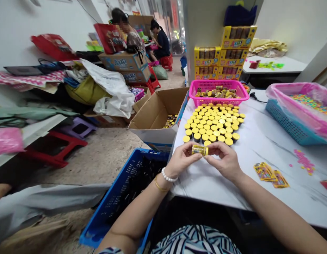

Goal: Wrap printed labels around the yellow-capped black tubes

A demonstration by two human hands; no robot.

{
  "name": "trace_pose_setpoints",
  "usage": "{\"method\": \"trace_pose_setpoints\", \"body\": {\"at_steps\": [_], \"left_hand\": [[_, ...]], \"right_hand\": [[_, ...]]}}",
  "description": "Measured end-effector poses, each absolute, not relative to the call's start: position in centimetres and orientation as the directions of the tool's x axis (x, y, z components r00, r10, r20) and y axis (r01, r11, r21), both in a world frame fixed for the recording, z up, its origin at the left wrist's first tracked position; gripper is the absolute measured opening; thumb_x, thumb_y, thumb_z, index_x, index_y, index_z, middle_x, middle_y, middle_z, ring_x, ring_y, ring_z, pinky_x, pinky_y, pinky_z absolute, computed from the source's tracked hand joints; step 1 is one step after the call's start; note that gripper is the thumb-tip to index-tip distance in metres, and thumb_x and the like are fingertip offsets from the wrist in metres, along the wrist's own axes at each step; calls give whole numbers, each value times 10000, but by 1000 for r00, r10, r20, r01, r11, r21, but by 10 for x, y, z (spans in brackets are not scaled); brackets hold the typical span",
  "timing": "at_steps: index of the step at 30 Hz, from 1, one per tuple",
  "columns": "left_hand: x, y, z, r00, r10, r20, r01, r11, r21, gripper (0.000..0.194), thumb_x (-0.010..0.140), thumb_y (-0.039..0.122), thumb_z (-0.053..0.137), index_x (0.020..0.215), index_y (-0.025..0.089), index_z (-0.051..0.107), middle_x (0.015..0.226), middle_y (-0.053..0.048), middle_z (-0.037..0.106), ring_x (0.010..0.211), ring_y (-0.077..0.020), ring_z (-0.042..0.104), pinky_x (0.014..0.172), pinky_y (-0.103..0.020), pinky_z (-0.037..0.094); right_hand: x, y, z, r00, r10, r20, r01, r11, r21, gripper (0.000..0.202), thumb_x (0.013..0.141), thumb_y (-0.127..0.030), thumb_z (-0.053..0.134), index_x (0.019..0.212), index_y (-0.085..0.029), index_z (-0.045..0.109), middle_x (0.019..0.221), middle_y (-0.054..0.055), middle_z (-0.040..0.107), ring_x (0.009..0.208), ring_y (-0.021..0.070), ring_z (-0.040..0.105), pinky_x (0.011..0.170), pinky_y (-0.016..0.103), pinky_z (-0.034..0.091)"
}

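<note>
Yellow-capped small cylinder with a printed yellow label point(199, 150) lies sideways between both hands, above the near edge of the white marbled worktop point(218, 183). The left hand point(185, 159) pinches its uncapped-looking end — the fingertips cover that end, so its shape cannot be told. The right hand point(223, 159) grips the yellow cap end, partly masking it. Just beyond, dark containers with round yellow lids point(209, 123) stand packed upright, the nearest ones partly behind the fingers. The bright pink plastic basket point(218, 84) holds more, too jumbled to count. Dark contents in the blue plastic crate point(93, 231) — partly behind the left forearm — are hard to make out.
</note>
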State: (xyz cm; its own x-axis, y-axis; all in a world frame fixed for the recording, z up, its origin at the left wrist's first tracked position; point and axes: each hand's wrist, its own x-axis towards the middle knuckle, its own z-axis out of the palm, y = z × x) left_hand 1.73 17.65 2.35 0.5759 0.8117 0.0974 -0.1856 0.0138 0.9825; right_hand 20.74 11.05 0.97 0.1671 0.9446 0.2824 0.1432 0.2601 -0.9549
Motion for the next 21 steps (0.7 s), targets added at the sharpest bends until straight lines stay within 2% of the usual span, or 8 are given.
{"method": "trace_pose_setpoints", "body": {"at_steps": [2, 4, 7, 10, 13, 16, 18, 21], "left_hand": [[20, 177, 24, 557, 815, 159, -167, -78, 983, 370, 746, 279, 877, 1054, 133, 734, 997, -90, 705, 902, -179, 637, 841, -272, 493], [23, 178, 23, 552, 815, 172, -157, -102, 982, 418, 743, 285, 879, 1103, 134, 730, 1034, -99, 702, 926, -185, 635, 851, -273, 491], [26, 181, 17, 546, 833, 87, -225, 46, 973, 537, 784, 384, 848, 1235, 147, 678, 981, -81, 693, 792, -153, 632, 714, -256, 486], [27, 181, 9, 529, 848, 13, -267, 152, 951, 484, 816, 449, 814, 1155, 132, 678, 813, -27, 650, 618, -99, 550, 587, -230, 420], [30, 181, 7, 484, 869, 100, -272, 41, 961, 383, 772, 371, 864, 1015, 127, 696, 861, -39, 667, 726, -117, 586, 694, -245, 467], [32, 181, 9, 492, 851, 185, -278, -47, 959, 404, 741, 324, 884, 1052, 145, 699, 995, -70, 694, 907, -171, 632, 840, -281, 493], [32, 182, 9, 510, 841, 182, -281, -37, 959, 427, 742, 328, 882, 1082, 147, 698, 1007, -73, 691, 909, -173, 631, 828, -275, 491], [29, 182, 4, 510, 853, 112, -307, 59, 950, 483, 790, 378, 847, 1174, 148, 668, 910, -38, 649, 768, -131, 594, 720, -253, 470]], "right_hand": [[206, 114, 5, 151, 985, 87, -78, 100, -992, 282, 801, -399, 831, 945, -195, 698, 833, 48, 754, 737, 195, 714, 756, 391, 624], [207, 118, 3, 98, 995, -10, -196, 9, -981, 289, 813, -419, 819, 917, -182, 689, 766, 32, 744, 686, 178, 707, 720, 368, 620], [209, 120, 4, 101, 992, 71, -174, 88, -981, 300, 780, -362, 859, 967, -202, 686, 862, 22, 751, 774, 165, 716, 781, 336, 609], [209, 118, 5, 161, 969, 188, -60, 200, -978, 362, 722, -299, 909, 1005, -222, 698, 973, 28, 752, 886, 169, 717, 872, 326, 594], [206, 118, 3, 154, 987, 36, -177, 63, -982, 326, 723, -357, 906, 918, -196, 700, 858, 36, 763, 776, 173, 727, 774, 329, 622], [204, 121, -1, 57, 983, -174, -383, -140, -913, 345, 730, -429, 890, 831, -174, 680, 722, 28, 744, 647, 157, 712, 627, 286, 620], [203, 123, -2, 9, 977, -213, -439, -188, -879, 352, 727, -424, 894, 833, -175, 669, 711, 21, 742, 637, 148, 715, 609, 263, 619], [202, 123, -2, 20, 983, -182, -423, -157, -893, 339, 737, -391, 894, 859, -186, 653, 741, 10, 749, 662, 152, 736, 621, 256, 627]]}}
